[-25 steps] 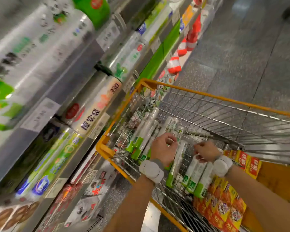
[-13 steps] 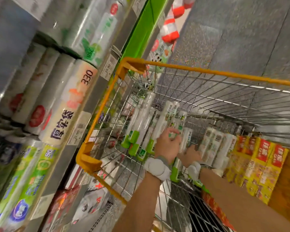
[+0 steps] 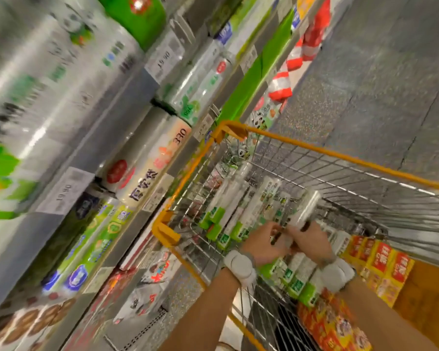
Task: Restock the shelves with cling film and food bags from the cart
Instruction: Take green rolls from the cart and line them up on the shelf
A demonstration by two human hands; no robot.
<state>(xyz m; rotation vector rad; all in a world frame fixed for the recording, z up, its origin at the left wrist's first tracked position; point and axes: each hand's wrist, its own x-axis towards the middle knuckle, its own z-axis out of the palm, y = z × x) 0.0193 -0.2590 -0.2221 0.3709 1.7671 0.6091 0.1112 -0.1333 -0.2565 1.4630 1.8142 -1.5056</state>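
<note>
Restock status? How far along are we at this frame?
Done: the shelves beside the cart already look stocked with rolls; whether from this run is unclear. In hand: right hand grips a cling film roll over the cart; left hand is at it too, grip blurred. Remaining: many green-ended rolls and yellow-red boxes lie in the cart.

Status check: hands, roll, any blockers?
Right hand grips white plastic-wrapped film roll, tilted up inside yellow-rimmed wire cart. Left hand touching it, grasp blurred. No obstruction seen.
</note>
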